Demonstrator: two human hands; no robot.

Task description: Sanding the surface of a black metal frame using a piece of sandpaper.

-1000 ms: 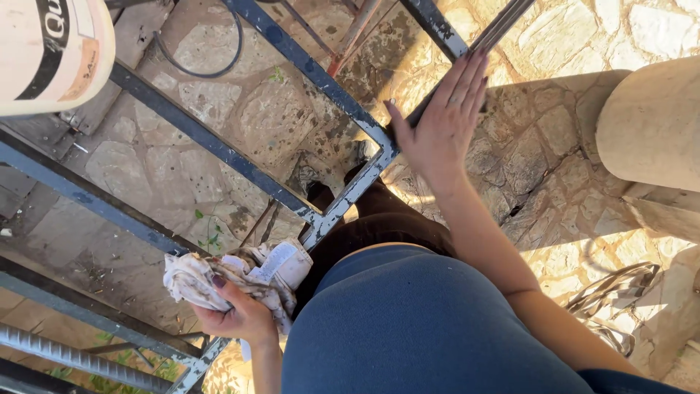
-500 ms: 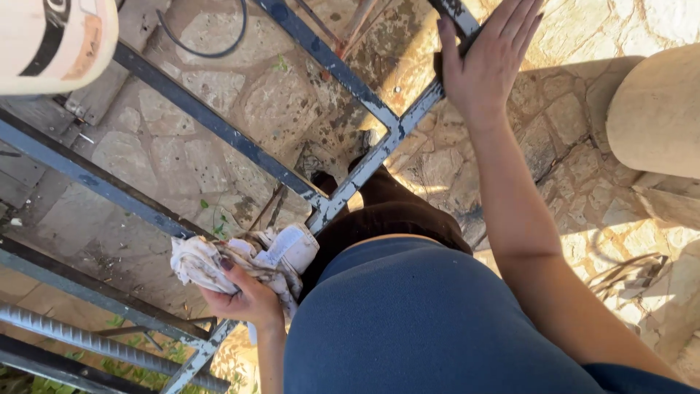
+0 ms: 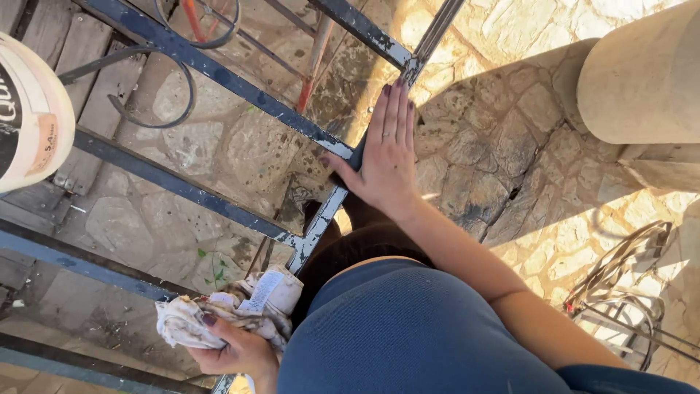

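A blue-painted metal frame [image 3: 219, 73] with worn, chipped bars lies over stone paving. My right hand [image 3: 386, 157] rests flat on the frame's side rail, fingers together and pointing away from me. My left hand [image 3: 237, 350] is low at the frame's near end and grips a crumpled, stained white rag [image 3: 240, 306] with a small label. My blue-clad leg fills the lower middle of the view.
A cream plastic bucket [image 3: 29, 117] sits at the left edge. A pale stone column [image 3: 642, 80] stands at the upper right. Bent wire scrap [image 3: 620, 292] lies on the paving at the right. Curved black metal scrollwork [image 3: 157, 80] lies under the frame.
My right hand has come down from raised with spread fingers to lie flat on the frame rail. The left hand keeps hold of the rag in about the same place.
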